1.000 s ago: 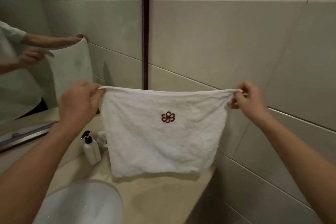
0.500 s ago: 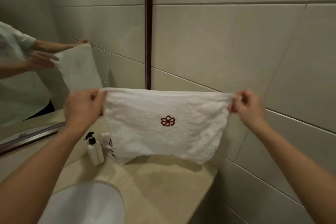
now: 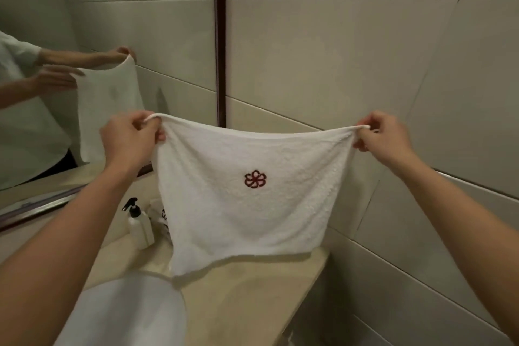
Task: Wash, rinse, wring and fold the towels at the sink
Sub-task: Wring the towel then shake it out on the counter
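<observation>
I see the towel (image 3: 247, 194) stretched out flat in mid-frame, held up in front of the tiled wall (image 3: 351, 59) w/ its top edge sagging a bit btwn the two grips. Left hand (image 3: 130, 139) at center-left pinches the top-left corner, fingers curled round the hem; right hand (image 3: 383, 136) at center-right pinches the top-right corner the same way. Towel is white terry w/ a dark red flower logo (image 3: 255, 178) near its middle. Bottom edge hangs just over the counter (image 3: 252, 298); lower-left corner drops lowest, close above the sink (image 3: 126, 314) rim at bottom left, but I can't tell if it touches. Sink is a white basin, only partly in frame. Behind the towel's left side, on the counter, stands a white pump bottle (image 3: 140, 226) w/ black pump head, upright, and just right of it smth white w/ dark print, mostly hidden by the towel. Upper left of frame is the mirror (image 3: 84, 8), dark frame strip running down its right edge; in it I see the reflection of both arms and the towel's back side.
</observation>
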Available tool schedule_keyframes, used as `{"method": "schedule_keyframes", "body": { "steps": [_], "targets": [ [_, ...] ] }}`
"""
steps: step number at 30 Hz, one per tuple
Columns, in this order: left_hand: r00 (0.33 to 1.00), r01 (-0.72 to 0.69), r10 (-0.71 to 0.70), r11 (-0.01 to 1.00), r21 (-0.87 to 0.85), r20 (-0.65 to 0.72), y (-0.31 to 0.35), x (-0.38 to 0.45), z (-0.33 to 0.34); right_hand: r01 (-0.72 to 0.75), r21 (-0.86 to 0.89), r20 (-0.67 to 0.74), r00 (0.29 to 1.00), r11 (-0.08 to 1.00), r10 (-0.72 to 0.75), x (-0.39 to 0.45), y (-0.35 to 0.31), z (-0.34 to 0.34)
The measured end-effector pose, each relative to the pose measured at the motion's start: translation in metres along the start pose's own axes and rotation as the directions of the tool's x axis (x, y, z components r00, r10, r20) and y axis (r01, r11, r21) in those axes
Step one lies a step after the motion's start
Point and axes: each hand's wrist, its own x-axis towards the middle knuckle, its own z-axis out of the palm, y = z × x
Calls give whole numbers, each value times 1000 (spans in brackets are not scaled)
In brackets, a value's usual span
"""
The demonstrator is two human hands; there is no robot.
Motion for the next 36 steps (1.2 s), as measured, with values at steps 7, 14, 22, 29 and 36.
{"method": "schedule_keyframes", "body": {
  "steps": [7,14,22,29,36],
  "targets": [
    [998,-58,51,961,270,31,-4,-10,18,-120,-39,113,986,992,123,-25,34,16],
    [993,32,-24,997,64,-117,15,-14,33,116,-34,68,991,993,-113,-28,10,17],
    [966,207,-210,978,-33,-150,27,30,65,-219,626,482,863,749,-150,-37,-51,14],
    [929,173,-102,969,-175,356,54,10,102,-204,545,532,833,813,-148,-26,-82,48],
    [694,27,155,970,-241,703,85,-13,111,41,433,536,792,901,-293,-21,-93,73]
  ]
}}
